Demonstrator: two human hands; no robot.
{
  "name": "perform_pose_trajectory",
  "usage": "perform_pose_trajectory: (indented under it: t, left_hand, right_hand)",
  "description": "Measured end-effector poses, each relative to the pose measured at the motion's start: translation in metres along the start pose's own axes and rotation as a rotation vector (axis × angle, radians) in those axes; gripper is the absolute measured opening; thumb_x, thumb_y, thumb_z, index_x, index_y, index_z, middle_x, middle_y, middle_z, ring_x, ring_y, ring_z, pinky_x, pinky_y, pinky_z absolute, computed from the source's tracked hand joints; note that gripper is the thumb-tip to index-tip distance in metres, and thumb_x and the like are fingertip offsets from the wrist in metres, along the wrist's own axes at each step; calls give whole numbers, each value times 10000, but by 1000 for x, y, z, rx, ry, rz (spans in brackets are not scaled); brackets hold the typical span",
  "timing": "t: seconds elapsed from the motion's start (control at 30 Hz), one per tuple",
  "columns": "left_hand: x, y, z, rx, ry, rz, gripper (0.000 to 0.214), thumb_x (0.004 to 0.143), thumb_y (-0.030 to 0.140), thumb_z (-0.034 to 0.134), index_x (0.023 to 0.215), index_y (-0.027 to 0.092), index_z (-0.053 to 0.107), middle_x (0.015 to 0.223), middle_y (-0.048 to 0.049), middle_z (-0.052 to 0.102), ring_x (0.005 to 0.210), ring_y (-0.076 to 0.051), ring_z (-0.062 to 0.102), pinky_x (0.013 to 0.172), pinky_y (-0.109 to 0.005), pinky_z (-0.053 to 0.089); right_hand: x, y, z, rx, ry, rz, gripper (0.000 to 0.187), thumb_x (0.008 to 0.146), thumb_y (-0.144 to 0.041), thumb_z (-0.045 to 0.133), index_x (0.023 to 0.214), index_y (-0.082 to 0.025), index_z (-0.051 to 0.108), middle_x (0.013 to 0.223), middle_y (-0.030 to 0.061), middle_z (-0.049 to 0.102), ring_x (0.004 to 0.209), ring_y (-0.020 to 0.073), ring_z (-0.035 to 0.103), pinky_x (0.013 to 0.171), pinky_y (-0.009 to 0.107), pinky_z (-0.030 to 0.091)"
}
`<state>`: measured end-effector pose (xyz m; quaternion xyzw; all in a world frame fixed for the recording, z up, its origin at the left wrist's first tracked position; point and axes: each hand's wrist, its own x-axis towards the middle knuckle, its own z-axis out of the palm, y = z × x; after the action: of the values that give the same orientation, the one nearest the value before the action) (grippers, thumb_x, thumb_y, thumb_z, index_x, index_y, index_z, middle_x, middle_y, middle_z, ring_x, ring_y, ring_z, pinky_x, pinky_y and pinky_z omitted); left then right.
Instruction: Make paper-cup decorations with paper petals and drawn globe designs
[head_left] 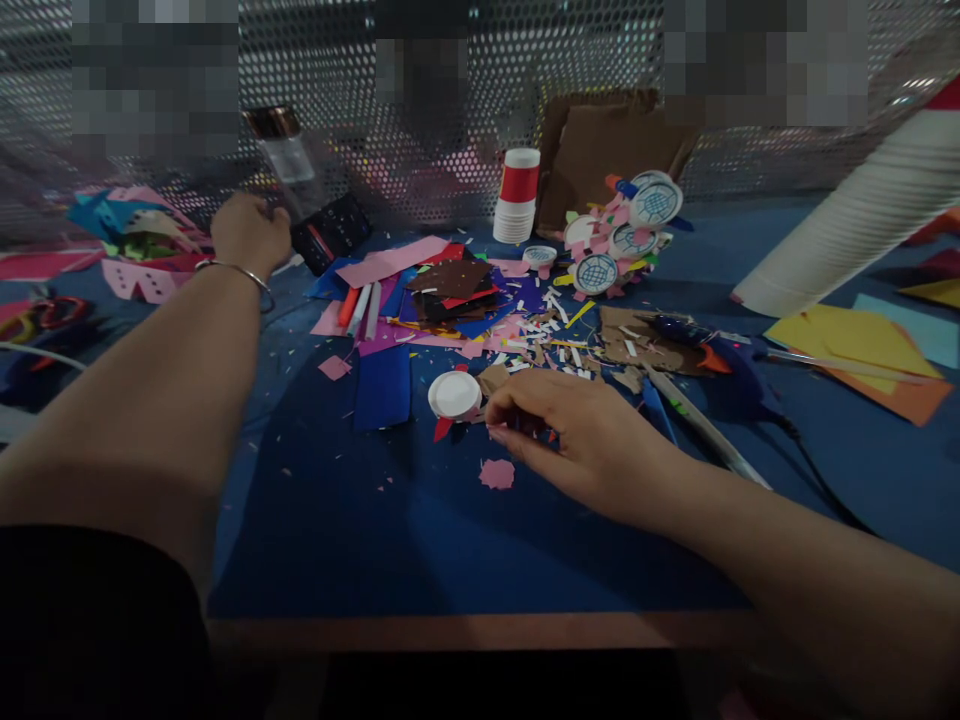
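My right hand (pixel 574 430) is closed in a pinch at the right edge of a white round paper-cup bottom (pixel 454 394) with red paper tabs. What lies between its fingertips is too small to make out. A pink scalloped paper piece (pixel 496 474) rests just below them. At the far left, my left hand (pixel 250 237) reaches forward, its fingers mostly hidden behind the back of the hand. It is between a pink paper basket (pixel 146 275) holding blue and green paper and a clear bottle (pixel 289 160) beside a dark box (pixel 332 233).
Paper sheets (pixel 454 280) and scraps (pixel 551 325) cover the middle. Behind them are stacked cups (pixel 516 200) and a cluster of decorated cup bottoms (pixel 626 235). A glue gun (pixel 739 365) with a cord lies right, near a leaning cup stack (pixel 847 215). Scissors (pixel 56 315) lie far left.
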<state>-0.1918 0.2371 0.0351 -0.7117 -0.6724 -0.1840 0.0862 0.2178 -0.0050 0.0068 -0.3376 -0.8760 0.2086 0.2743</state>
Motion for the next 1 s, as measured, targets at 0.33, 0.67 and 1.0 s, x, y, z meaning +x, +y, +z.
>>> perform_pose_trajectory:
  t: [0.33,0.67,1.0]
  left_hand:
    - [-130,150,-34,-119,-153,280,286,1023,400,628,1034,140,748,999,-68,766,874,-190,627,793,-306,424]
    - [-204,194,-62,-498,-348,318,277,996,466,634,1032,207,724,935,-28,735,777,-186,632,693,-319,440]
    - [-214,220,-55,-689,-399,337,203,982,305,675,826,178,707,717,33,663,632,-120,535,594,-293,357]
  right_hand:
    - [0,0,-1,12,47,16,74,960,-91,657,990,-151,689,937,42,731,774,142,618,718,275,465]
    - [2,0,-3,53,116,29,153,891,-58,607,975,-165,677,882,20,700,736,141,592,713,288,459]
    - [0,-4,-2,80,179,21,260,820,-57,587,1041,-189,629,901,-3,703,726,130,629,702,272,480]
